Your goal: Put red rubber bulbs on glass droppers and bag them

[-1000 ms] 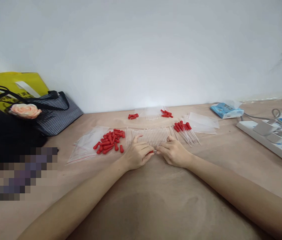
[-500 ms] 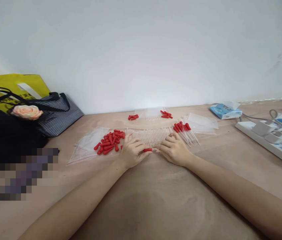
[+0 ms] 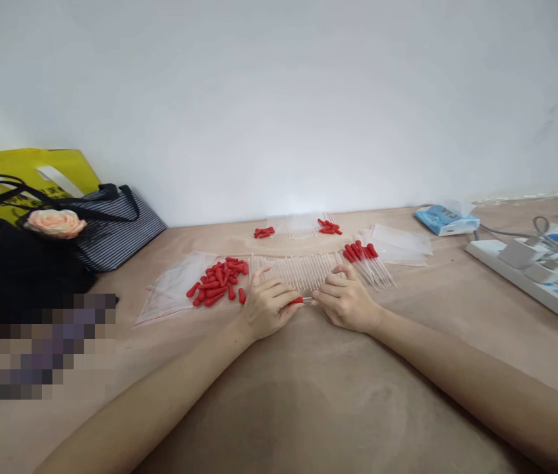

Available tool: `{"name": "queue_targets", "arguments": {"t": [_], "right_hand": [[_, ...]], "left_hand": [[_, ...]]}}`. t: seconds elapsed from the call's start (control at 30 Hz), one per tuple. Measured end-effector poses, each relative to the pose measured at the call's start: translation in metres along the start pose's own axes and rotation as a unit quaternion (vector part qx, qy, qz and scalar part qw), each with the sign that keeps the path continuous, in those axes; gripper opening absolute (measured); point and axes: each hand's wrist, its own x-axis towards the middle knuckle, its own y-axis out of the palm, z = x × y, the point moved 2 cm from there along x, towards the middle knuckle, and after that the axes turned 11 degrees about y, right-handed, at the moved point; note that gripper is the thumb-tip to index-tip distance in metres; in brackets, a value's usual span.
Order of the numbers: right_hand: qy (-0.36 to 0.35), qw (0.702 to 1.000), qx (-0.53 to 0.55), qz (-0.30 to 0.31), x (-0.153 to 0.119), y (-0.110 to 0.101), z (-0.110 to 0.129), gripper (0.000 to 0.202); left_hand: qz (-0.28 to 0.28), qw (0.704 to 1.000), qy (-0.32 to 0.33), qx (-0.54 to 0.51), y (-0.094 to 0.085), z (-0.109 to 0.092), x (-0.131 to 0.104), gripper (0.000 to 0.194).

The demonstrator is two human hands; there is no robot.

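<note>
My left hand (image 3: 269, 305) pinches a red rubber dropper bulb (image 3: 297, 301), most of it hidden by the fingers. Opposite it, my right hand (image 3: 346, 303) is closed on a thin clear dropper tube (image 3: 307, 299), whose end meets the bulb's mouth. Just beyond both hands lies a row of clear dropper tubes (image 3: 296, 270) side by side. A pile of loose red bulbs (image 3: 217, 282) is left of my left hand. Several droppers with red bulbs on their tubes (image 3: 360, 252) lie to the right of the row.
Clear zip bags (image 3: 167, 293) lie under and beside the bulb pile, more bags (image 3: 400, 243) at right. Farther back are smaller groups of bulbs (image 3: 264, 232). A tissue pack (image 3: 445, 219) and power strip (image 3: 530, 280) sit right, a striped bag (image 3: 115, 227) left.
Both hands have shifted slightly, with the bulb a little farther right. Less of the bulb and tube shows between the fingers, and the hands are a bit closer together.
</note>
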Motion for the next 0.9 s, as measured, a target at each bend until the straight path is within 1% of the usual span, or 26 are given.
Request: {"name": "queue_targets", "arguments": {"t": [0.13, 0.27, 0.3, 0.33, 0.4, 0.43, 0.5, 0.57, 0.63, 0.7, 0.73, 0.8, 0.9], "right_hand": [[0.005, 1.0, -0.014, 0.028, 0.002, 0.002, -0.001, 0.027], [0.013, 0.995, -0.051, 0.09, 0.007, 0.002, -0.004, 0.026], [0.03, 0.992, -0.061, 0.103, 0.008, 0.002, -0.007, 0.026], [0.064, 0.989, -0.072, 0.109, 0.01, 0.001, -0.012, 0.026], [0.177, 0.974, -0.095, 0.107, 0.011, -0.003, -0.028, 0.024], [0.245, 0.958, -0.109, 0.103, 0.01, -0.005, -0.038, 0.024], [0.363, 0.916, -0.136, 0.106, 0.008, -0.009, -0.059, 0.025], [0.452, 0.868, -0.162, 0.124, 0.004, -0.014, -0.077, 0.029], [0.51, 0.83, -0.17, 0.146, -0.001, -0.017, -0.089, 0.034], [0.537, 0.81, -0.163, 0.17, -0.003, -0.02, -0.096, 0.036], [0.543, 0.804, -0.159, 0.182, -0.004, -0.02, -0.097, 0.037], [0.549, 0.796, -0.155, 0.204, -0.005, -0.02, -0.097, 0.038], [0.549, 0.789, -0.156, 0.229, -0.006, -0.017, -0.095, 0.038]], "left_hand": [[0.01, 1.0, -0.014, -0.003, 0.001, 0.004, -0.001, 0.016], [0.011, 0.999, -0.032, 0.01, 0.001, 0.007, -0.001, 0.016], [0.008, 0.999, -0.045, 0.021, 0.0, 0.008, -0.001, 0.018], [0.008, 0.997, -0.064, 0.035, -0.001, 0.01, -0.001, 0.024], [0.023, 0.991, -0.117, 0.068, -0.006, 0.018, -0.001, 0.034], [0.04, 0.985, -0.146, 0.08, -0.009, 0.023, -0.001, 0.034], [0.099, 0.972, -0.198, 0.077, -0.019, 0.036, -0.003, 0.024], [0.194, 0.952, -0.236, 0.026, -0.03, 0.049, -0.006, 0.016], [0.295, 0.924, -0.237, -0.048, -0.041, 0.058, -0.009, 0.018], [0.354, 0.898, -0.241, -0.098, -0.049, 0.063, -0.011, 0.023], [0.368, 0.889, -0.248, -0.11, -0.053, 0.064, -0.011, 0.024], [0.375, 0.882, -0.265, -0.11, -0.056, 0.064, -0.011, 0.026], [0.365, 0.885, -0.277, -0.082, -0.058, 0.061, -0.008, 0.024]]}}
